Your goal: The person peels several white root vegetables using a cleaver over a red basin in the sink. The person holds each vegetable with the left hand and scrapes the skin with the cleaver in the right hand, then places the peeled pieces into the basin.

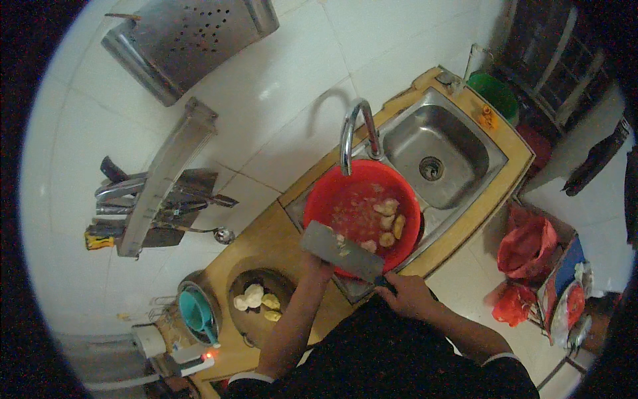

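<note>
A cleaver lies over the near rim of a red plastic basin, which sits in the left bowl of the sink. My right hand is closed round its dark handle. My left hand is at the blade's left part, its fingers mostly hidden beneath the blade. Small pale bits cling to the blade. Water and several pale, knobbly food pieces, perhaps ginger, are in the basin. To the left, a round cutting board holds white and yellowish pieces.
A curved chrome faucet reaches over the basin. The right stainless sink bowl is beside it. A turquoise strainer or scoop rests in a bowl at left. Knives and a ladle hang on a wall rack. Red bags stand at right.
</note>
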{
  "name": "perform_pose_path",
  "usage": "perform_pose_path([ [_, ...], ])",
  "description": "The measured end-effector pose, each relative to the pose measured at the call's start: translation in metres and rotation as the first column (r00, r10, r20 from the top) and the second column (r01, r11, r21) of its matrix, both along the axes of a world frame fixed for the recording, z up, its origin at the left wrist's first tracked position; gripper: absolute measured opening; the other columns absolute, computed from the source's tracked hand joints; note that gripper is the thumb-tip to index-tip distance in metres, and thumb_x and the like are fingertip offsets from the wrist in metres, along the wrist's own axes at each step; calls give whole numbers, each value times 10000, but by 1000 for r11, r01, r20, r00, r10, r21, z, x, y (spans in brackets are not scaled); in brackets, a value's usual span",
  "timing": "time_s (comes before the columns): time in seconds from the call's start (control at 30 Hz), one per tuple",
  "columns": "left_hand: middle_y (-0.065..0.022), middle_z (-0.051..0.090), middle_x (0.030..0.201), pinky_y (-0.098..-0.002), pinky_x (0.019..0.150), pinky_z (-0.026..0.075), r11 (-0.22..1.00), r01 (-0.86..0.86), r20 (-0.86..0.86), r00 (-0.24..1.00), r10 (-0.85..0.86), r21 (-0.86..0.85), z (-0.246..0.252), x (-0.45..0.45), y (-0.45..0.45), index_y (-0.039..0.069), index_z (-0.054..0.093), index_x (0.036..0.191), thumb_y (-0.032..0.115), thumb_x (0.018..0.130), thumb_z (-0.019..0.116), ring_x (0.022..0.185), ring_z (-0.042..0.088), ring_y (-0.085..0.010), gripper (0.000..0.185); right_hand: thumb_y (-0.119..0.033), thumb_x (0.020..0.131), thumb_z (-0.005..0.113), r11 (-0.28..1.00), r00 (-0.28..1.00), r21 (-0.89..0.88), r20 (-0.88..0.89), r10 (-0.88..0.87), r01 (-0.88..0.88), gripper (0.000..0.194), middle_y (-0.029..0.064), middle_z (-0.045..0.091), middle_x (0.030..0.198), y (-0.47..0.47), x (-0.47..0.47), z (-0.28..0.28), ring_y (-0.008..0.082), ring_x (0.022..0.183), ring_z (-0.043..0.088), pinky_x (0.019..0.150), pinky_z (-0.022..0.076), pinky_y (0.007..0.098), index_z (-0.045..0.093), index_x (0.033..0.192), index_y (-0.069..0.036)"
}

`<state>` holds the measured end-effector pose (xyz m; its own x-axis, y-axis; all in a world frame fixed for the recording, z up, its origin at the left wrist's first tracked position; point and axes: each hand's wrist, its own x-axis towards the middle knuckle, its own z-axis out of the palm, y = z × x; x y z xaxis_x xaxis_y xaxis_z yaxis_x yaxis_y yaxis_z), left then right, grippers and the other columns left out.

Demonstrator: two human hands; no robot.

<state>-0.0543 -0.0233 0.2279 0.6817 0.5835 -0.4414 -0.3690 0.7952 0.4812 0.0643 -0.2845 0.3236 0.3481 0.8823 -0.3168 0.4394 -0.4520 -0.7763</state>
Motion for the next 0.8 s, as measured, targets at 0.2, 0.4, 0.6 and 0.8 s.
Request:
perform_pose_path([
  [0.2,-49,684,1179,-428,844,574,997,64,10,998,-64,35,-54,-14,6,167,636,1226,543,1032,512,1018,672,-246,441,-482,1000,623,997,994,32,76,74,-76,432,211,714,869,0,-6,6,441,817,705,730,563,542,633,1185,-92],
  [0.4,-35,702,1104,-404,766,579,988,122,363,920,-148,95,-45,0,3,169,649,1171,537,1028,533,940,676,-217,412,-479,1000,622,999,995,41,91,30,-33,420,225,706,844,-5,-10,0,450,808,700,717,559,547,633,1134,-81],
  [0.6,-8,721,1025,-347,713,551,994,48,-323,943,-77,-98,47,8,-30,156,656,1106,599,1035,462,899,683,-195,489,-459,1019,593,978,979,57,-18,-201,202,414,254,691,831,24,5,-20,480,814,680,704,527,572,623,1134,-62],
  [0.8,-54,693,1190,-413,888,575,990,-91,-324,944,53,-104,45,10,-27,144,646,1219,559,1026,499,1072,670,-232,481,-464,1025,572,998,997,-2,-28,-70,70,425,262,707,917,9,9,-3,494,869,680,760,532,584,636,1150,-63],
])
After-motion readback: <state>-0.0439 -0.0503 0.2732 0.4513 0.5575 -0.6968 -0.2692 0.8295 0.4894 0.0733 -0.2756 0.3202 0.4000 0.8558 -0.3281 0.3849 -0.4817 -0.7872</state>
